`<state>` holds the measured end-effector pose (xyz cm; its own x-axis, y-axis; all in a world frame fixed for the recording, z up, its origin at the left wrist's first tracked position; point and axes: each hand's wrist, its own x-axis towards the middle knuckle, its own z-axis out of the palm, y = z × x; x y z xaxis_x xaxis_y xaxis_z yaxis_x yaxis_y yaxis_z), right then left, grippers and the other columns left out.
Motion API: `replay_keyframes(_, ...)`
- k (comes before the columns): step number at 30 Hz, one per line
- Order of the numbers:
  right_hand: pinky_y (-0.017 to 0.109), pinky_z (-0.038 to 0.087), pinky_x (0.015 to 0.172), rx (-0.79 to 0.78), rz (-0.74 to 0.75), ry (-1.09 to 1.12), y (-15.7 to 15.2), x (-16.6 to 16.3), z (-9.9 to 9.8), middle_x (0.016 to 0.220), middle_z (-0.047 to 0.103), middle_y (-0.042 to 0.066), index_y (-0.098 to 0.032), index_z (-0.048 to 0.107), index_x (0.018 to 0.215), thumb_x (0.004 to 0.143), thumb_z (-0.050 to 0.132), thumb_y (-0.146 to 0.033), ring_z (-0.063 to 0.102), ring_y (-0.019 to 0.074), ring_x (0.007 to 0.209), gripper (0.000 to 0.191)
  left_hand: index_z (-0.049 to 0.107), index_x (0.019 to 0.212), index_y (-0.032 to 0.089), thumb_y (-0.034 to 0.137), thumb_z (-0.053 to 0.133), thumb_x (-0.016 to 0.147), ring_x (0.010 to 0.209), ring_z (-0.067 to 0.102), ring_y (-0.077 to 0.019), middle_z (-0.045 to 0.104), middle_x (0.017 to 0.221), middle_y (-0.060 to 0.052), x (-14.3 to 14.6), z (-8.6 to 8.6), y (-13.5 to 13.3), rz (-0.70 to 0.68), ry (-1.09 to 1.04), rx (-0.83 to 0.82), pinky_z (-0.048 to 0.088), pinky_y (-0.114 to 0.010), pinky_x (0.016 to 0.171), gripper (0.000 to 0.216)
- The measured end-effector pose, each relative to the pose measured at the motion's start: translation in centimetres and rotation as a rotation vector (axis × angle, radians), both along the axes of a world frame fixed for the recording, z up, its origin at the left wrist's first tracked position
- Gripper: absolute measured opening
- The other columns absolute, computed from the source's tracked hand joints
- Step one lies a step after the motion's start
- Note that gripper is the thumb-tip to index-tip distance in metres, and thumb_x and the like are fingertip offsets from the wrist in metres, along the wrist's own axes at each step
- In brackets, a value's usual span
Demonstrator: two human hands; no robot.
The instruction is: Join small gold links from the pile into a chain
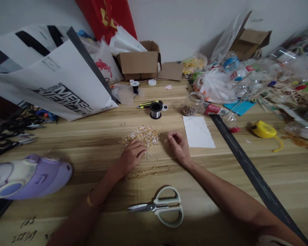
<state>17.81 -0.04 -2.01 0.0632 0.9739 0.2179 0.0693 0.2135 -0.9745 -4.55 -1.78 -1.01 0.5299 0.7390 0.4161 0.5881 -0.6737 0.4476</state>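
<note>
A heap of small gold and silver pins (141, 135) lies in the middle of the wooden table (92, 136). My left hand (131, 156) rests at the heap's near edge, fingers curled down into the pins. My right hand (178, 146) sits just right of the heap, fingers curled inward in a pinch; what it holds is too small to make out. Two thin gold chains (149, 172) lie on the table between my wrists. A pair of scissors with pale green handles (162, 206) lies closer to me, blades pointing left.
A spool of silver wire (155, 110) and a yellow-black cutter (149, 104) lie behind the heap. A white paper sheet (198, 132), a bead jar (191, 105), a yellow tape measure (264, 130) and a black ruler (248, 167) are at right. A purple bottle (28, 176) and white bag (48, 75) sit left.
</note>
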Motion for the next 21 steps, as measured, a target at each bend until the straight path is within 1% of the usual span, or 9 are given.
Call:
replay_keyframes(3, 0.024, 0.041, 0.054, -0.028, -0.041, 0.062, 0.3, 0.1, 0.2, 0.063, 0.052, -0.002, -0.019, 0.054, 0.076, 0.081, 0.058, -0.044, 0.047, 0.0119, 0.057, 0.026, 0.065, 0.089, 0.017, 0.016, 0.049, 0.089, 0.091, 0.054, -0.0187, 0.064, 0.087, -0.006, 0.2, 0.6, 0.1, 0.006, 0.037, 0.000, 0.047, -0.037, 0.084, 0.016)
replay_keyframes(5, 0.024, 0.041, 0.053, -0.045, -0.065, 0.093, 0.4, 0.2, 0.3, 0.063, 0.051, -0.002, -0.019, 0.054, 0.075, 0.080, 0.059, -0.045, 0.047, 0.0115, 0.055, 0.027, 0.064, 0.098, 0.016, 0.015, 0.046, 0.090, 0.101, 0.053, -0.0201, 0.063, 0.100, -0.008, 0.5, 1.0, 0.2, 0.011, 0.096, 0.002, 0.046, -0.040, 0.091, 0.020)
replay_keyframes(7, 0.023, 0.040, 0.052, -0.053, -0.072, 0.112, 0.5, 0.2, 0.3, 0.062, 0.051, -0.002, -0.019, 0.054, 0.075, 0.079, 0.059, -0.044, 0.046, 0.0111, 0.055, 0.027, 0.061, 0.108, 0.015, 0.013, 0.044, 0.090, 0.112, 0.048, -0.0223, 0.059, 0.115, -0.010, 0.9, 1.2, 0.4, 0.007, 0.174, 0.013, 0.042, -0.044, 0.099, 0.025)
replay_keyframes(9, 0.023, 0.040, 0.052, -0.055, -0.074, 0.126, 0.6, 0.3, 0.3, 0.062, 0.051, -0.002, -0.019, 0.053, 0.074, 0.079, 0.059, -0.044, 0.046, 0.0109, 0.054, 0.026, 0.060, 0.110, 0.015, 0.013, 0.045, 0.088, 0.118, 0.045, -0.0244, 0.056, 0.122, -0.012, 1.4, 1.3, 0.6, -0.009, 0.237, 0.027, 0.039, -0.047, 0.103, 0.027)
replay_keyframes(13, 0.023, 0.040, 0.052, -0.058, -0.073, 0.131, 0.6, 0.3, 0.1, 0.061, 0.052, -0.003, -0.019, 0.053, 0.075, 0.080, 0.059, -0.044, 0.046, 0.0110, 0.054, 0.026, 0.064, 0.103, 0.016, 0.011, 0.046, 0.087, 0.115, 0.045, -0.0253, 0.056, 0.117, -0.011, 2.2, 1.2, 1.0, -0.017, 0.253, 0.059, 0.042, -0.048, 0.100, 0.024)
replay_keyframes(17, 0.023, 0.040, 0.053, -0.050, -0.067, 0.123, 0.7, 0.3, 0.0, 0.062, 0.052, -0.002, -0.019, 0.054, 0.075, 0.079, 0.059, -0.044, 0.046, 0.0111, 0.055, 0.026, 0.067, 0.095, 0.017, 0.012, 0.047, 0.087, 0.108, 0.048, -0.0242, 0.059, 0.107, -0.010, 2.6, 1.1, 1.1, -0.019, 0.235, 0.100, 0.047, -0.046, 0.093, 0.022)
replay_keyframes(21, 0.024, 0.040, 0.052, -0.056, -0.068, 0.135, 0.7, 0.3, -0.1, 0.062, 0.053, -0.002, -0.019, 0.054, 0.074, 0.078, 0.060, -0.045, 0.046, 0.0117, 0.055, 0.027, 0.067, 0.087, 0.016, 0.013, 0.047, 0.088, 0.106, 0.048, -0.0232, 0.060, 0.101, -0.010, 2.6, 1.1, 1.0, -0.062, 0.242, 0.089, 0.046, -0.044, 0.092, 0.021)
